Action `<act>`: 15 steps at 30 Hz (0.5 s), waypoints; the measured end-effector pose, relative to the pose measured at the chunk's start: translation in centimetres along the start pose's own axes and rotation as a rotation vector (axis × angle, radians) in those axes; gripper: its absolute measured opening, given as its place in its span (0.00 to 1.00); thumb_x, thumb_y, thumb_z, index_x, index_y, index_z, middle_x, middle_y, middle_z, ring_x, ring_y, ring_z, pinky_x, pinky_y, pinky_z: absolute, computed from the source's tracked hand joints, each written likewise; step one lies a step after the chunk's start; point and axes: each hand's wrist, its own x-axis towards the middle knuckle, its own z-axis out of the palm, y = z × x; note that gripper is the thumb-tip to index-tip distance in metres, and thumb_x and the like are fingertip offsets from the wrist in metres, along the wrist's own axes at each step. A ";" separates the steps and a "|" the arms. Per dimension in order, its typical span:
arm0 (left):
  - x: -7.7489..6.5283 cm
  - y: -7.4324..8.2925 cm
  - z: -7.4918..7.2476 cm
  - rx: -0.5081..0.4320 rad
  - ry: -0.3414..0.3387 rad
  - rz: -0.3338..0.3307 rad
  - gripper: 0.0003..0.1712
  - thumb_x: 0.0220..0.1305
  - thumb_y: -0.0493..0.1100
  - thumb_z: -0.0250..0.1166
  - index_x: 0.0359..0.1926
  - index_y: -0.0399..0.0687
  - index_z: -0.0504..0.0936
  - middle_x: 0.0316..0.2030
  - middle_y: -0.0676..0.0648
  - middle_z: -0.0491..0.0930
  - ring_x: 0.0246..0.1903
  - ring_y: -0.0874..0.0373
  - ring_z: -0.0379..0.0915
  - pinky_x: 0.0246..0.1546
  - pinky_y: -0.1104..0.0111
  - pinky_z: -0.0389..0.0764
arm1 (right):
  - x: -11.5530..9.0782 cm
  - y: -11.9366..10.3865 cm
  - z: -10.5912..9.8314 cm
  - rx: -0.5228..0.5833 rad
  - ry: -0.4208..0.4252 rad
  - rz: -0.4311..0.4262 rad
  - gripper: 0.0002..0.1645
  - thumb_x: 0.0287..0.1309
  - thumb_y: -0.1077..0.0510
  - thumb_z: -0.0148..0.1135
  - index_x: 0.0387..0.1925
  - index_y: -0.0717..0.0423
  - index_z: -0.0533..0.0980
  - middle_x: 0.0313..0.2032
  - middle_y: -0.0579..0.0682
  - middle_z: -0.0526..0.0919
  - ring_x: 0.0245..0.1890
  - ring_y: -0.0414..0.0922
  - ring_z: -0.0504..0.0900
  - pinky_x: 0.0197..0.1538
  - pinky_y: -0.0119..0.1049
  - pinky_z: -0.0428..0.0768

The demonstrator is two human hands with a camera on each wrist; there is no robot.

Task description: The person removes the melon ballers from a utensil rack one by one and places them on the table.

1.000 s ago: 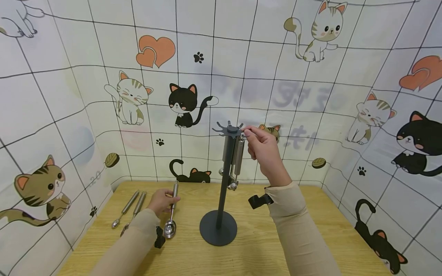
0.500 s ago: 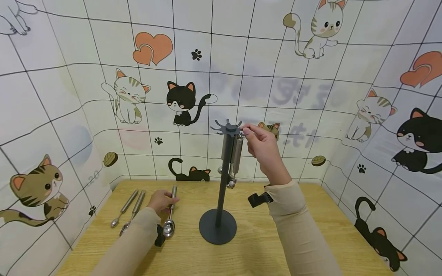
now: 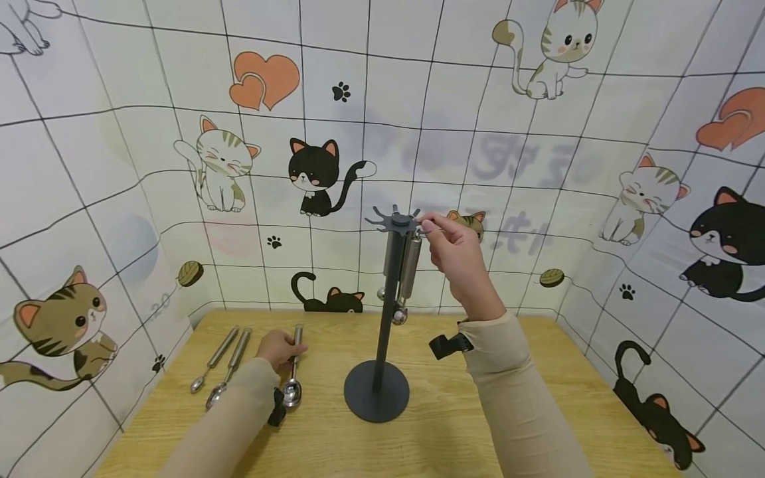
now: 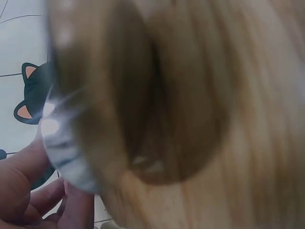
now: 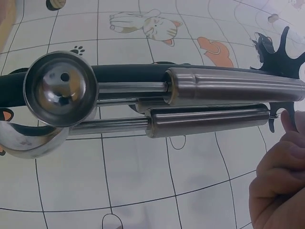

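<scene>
In the head view my left hand [image 3: 278, 348] pinches the steel handle of a scoop [image 3: 291, 393] low over the table, its round bowl toward me. The left wrist view is blurred, with fingers [image 4: 28, 176] against shiny metal. My right hand [image 3: 457, 255] pinches a hook at the top of a dark utensil stand [image 3: 382, 332], thumb and index finger together. Several steel-handled utensils hang there. The right wrist view shows a scoop [image 5: 61, 90] with a hole in its bowl and another steel utensil [image 5: 205, 121] beside it, close to my right hand [image 5: 281, 176].
Two more steel utensils, a small spoon-like one [image 3: 215, 358] and another [image 3: 233, 365] partly behind my left sleeve, lie on the wooden table [image 3: 466, 405]. The stand's round base [image 3: 376, 401] sits mid-table. Cat-patterned cloth walls [image 3: 269, 265] surround the table.
The upper end of the scoop's handle in my left hand has dipped slightly and shifted a little left. My right hand stays at the stand's hook. The head view has shifted slightly.
</scene>
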 end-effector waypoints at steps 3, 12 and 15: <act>0.0 -0.1 0.0 0.054 0.020 0.018 0.14 0.60 0.41 0.76 0.34 0.31 0.83 0.26 0.42 0.81 0.20 0.54 0.78 0.22 0.65 0.82 | 0.0 0.0 0.0 0.007 0.001 -0.001 0.19 0.74 0.51 0.58 0.57 0.59 0.79 0.15 0.43 0.58 0.14 0.42 0.50 0.19 0.32 0.54; -0.5 -0.1 -0.3 0.084 0.020 0.046 0.15 0.60 0.41 0.76 0.38 0.31 0.84 0.29 0.41 0.81 0.22 0.54 0.79 0.22 0.64 0.83 | -0.1 -0.1 0.1 0.016 0.007 0.000 0.19 0.75 0.51 0.57 0.57 0.59 0.78 0.15 0.43 0.58 0.13 0.41 0.50 0.19 0.31 0.53; -0.5 -0.1 -0.4 0.072 0.017 0.043 0.15 0.60 0.41 0.76 0.38 0.31 0.84 0.28 0.41 0.81 0.21 0.54 0.79 0.21 0.64 0.83 | -0.1 -0.1 0.1 0.022 0.011 0.004 0.19 0.74 0.51 0.57 0.57 0.60 0.78 0.15 0.43 0.58 0.13 0.41 0.50 0.19 0.31 0.53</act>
